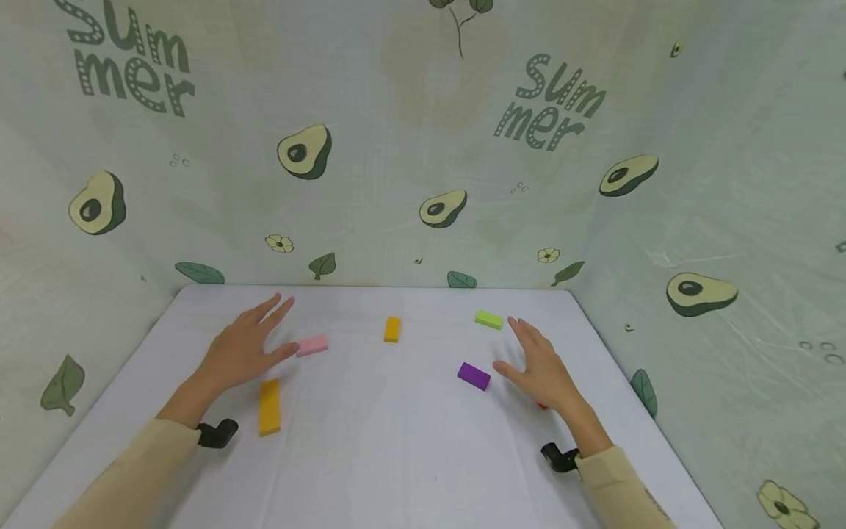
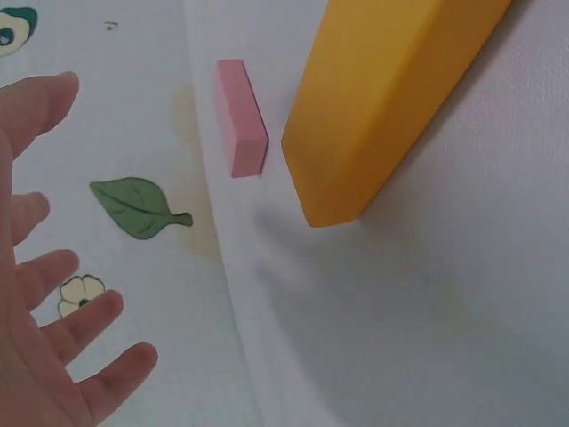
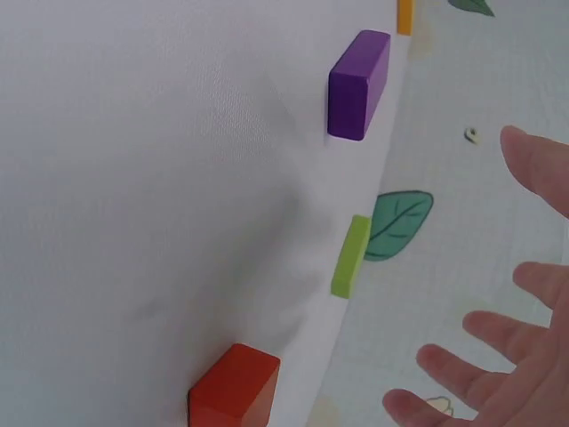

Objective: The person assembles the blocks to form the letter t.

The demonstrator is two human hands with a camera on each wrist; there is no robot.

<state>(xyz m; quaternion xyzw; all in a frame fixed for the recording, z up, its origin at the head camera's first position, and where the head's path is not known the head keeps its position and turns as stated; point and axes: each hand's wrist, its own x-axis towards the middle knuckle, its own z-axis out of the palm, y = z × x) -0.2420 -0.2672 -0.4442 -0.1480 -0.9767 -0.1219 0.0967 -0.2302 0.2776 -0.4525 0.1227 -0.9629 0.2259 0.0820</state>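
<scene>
"What's on the left?"
"The left hand, spread wide and empty above the table, thumb near the pink block. The long orange block lies nearer."
"And on the right?"
"The right hand, wide and empty too: purple block left, green block farther, red block below."

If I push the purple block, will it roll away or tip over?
The purple block probably won't roll, because its sides look flat. It likely won't tip easily, since it lies on a long side on the white tabletop, not on end. It may feel stiff too: its edges look straight and nothing sags.
</scene>
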